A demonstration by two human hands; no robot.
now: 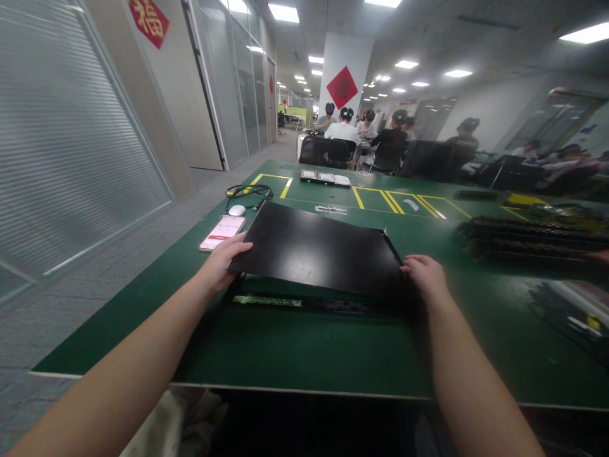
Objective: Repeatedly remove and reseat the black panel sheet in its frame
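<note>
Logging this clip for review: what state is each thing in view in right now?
Black panel: front edge raised, tilted above frame.
Frame: flat on table, under panel.
Left hand: gripping panel's left corner.
Right hand: on panel's right corner.
Phone: screen lit, lying flat.
Mouse: resting beside coiled cable.

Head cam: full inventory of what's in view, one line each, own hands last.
black panel: 1, black, table centre, near edge raised, held at both near corners
base frame: 1, black with green strip, under the panel
phone: 1, lit screen, left of panel
mouse: 1, white, behind phone
cable: 1, black, coiled, behind mouse
table: 1, green with yellow marking lines
flat trays: about 3, pale, far edge
dark stacks: several, black, right side
seated people: several, background
left hand: on panel's near-left corner
right hand: on panel's near-right corner
</note>
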